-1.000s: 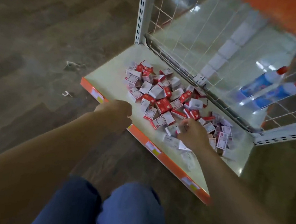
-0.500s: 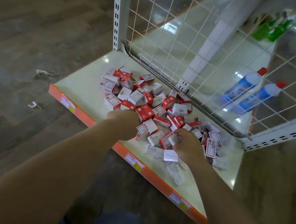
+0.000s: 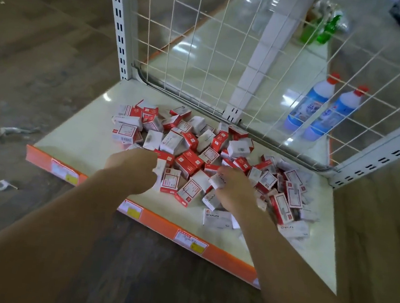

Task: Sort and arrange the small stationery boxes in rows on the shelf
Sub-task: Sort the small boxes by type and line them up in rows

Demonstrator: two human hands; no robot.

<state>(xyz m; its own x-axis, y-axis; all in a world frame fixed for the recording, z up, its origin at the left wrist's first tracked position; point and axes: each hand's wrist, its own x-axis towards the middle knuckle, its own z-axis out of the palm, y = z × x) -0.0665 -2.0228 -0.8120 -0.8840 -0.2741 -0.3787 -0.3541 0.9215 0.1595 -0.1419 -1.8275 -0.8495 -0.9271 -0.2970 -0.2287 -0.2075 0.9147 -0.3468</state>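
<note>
A loose heap of several small red-and-white staples boxes (image 3: 194, 150) lies jumbled on the cream bottom shelf (image 3: 78, 138), with no rows formed. My left hand (image 3: 132, 170) sits at the near left edge of the heap, its fingers curled against a white box (image 3: 160, 171). At the heap's near middle, my right hand (image 3: 235, 193) grips a white box marked STAPLES (image 3: 218, 180). More white STAPLES boxes (image 3: 216, 218) lie flat by my right wrist.
An orange price strip (image 3: 158, 224) runs along the shelf's front edge. A wire grid panel (image 3: 207, 50) backs the shelf between white slotted uprights (image 3: 118, 26). Behind it stand two blue bottles (image 3: 310, 105) and green bottles (image 3: 322, 27). Scraps (image 3: 16, 131) lie on the wooden floor.
Both hands have moved forward from the shelf's front edge into the heap. The view has tilted up, so my knees are out of sight.
</note>
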